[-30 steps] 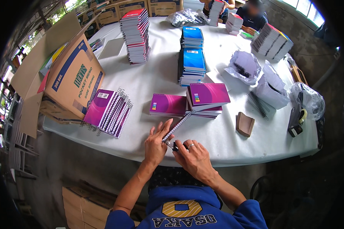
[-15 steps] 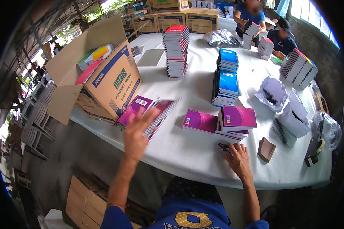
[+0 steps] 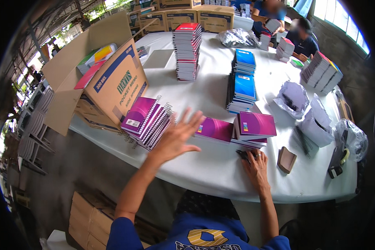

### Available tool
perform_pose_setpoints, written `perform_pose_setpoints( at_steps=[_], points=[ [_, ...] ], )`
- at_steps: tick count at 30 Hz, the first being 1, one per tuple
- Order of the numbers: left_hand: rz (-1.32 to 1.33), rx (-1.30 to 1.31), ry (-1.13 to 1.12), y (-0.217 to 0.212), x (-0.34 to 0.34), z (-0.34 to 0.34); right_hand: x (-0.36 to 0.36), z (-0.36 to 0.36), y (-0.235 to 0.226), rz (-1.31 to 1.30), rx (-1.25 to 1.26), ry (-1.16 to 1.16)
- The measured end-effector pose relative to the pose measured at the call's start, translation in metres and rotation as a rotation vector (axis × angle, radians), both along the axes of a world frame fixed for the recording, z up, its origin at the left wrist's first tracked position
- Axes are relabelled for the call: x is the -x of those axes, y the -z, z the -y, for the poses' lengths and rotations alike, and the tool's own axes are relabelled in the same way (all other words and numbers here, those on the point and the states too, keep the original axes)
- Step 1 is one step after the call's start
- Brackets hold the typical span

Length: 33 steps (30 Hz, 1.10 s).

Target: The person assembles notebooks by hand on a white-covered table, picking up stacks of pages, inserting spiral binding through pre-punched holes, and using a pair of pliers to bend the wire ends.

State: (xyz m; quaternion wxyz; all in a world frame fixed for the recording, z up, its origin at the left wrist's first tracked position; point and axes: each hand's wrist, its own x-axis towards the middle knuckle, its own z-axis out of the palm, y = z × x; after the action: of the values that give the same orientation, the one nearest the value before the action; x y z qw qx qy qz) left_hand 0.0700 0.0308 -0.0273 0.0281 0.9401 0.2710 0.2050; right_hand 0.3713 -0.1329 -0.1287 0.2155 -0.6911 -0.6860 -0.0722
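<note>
**Purple notebooks fanned at the open hand, one dark piece pinned under the other**

Purple covers lie closest to the person. The right hand (image 3: 256,166) rests flat on the white worktop (image 3: 204,166) near its front edge, fingers lying loosely spread and pressing down on a small dark object (image 3: 241,154), too small to identify; the flat press looks meant to keep it from sliding. The left hand (image 3: 176,137) hangs in the air above the worktop, its fingers splayed wide and gripping nothing, just beside a leaning stack of purple spiral notebooks (image 3: 148,121). That stack is tipped against a brown cardboard box (image 3: 112,89), probably so single books can be drawn off easily.

Between the two hands, a flat purple notebook (image 3: 214,129) touches a short pile of purple notebooks (image 3: 254,127) just beyond the right hand, within easy reach. A small brown block (image 3: 286,159) lies to the right of that hand, and loose black spiral coils (image 3: 302,139) rest near white plastic bags (image 3: 306,110).

Farther off stand a blue notebook stack (image 3: 241,81) and a tall red-topped stack (image 3: 187,52), squared upright, seemingly sorted by colour. The box's flap hangs open, showing more coloured covers inside. At the far end, other people (image 3: 302,39) handle notebooks beside more cartons (image 3: 196,18).
</note>
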Motion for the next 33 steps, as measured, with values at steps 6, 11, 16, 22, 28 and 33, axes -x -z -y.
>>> perform_pose_setpoints(
  at_steps=[6, 11, 16, 22, 28, 33],
  points=[
    [-0.111, -0.031, -0.017, 0.079, -0.071, -0.025, 0.005, 0.008, -0.011, 0.062, -0.12, 0.0],
    [-0.063, -0.042, -0.038, 0.084, -0.062, -0.016, 0.022, 0.017, -0.022, -0.46, -0.214, 0.006],
    [-0.145, -0.063, -0.039, 0.08, -0.059, -0.016, 0.057, -0.011, -0.024, -1.129, 0.117, -0.18],
    [-0.163, -0.036, 0.036, 0.07, -0.041, 0.02, 0.063, -0.033, -0.014, -1.716, 0.269, -0.198],
    [-0.007, 0.06, 0.022, 0.041, -0.02, 0.078, 0.062, -0.015, -0.029, -1.589, 0.147, -0.143],
    [0.78, 0.666, 0.0, 0.078, -0.035, 0.077, 0.059, 0.008, -0.023, -1.521, 0.05, -0.289]
  ],
)
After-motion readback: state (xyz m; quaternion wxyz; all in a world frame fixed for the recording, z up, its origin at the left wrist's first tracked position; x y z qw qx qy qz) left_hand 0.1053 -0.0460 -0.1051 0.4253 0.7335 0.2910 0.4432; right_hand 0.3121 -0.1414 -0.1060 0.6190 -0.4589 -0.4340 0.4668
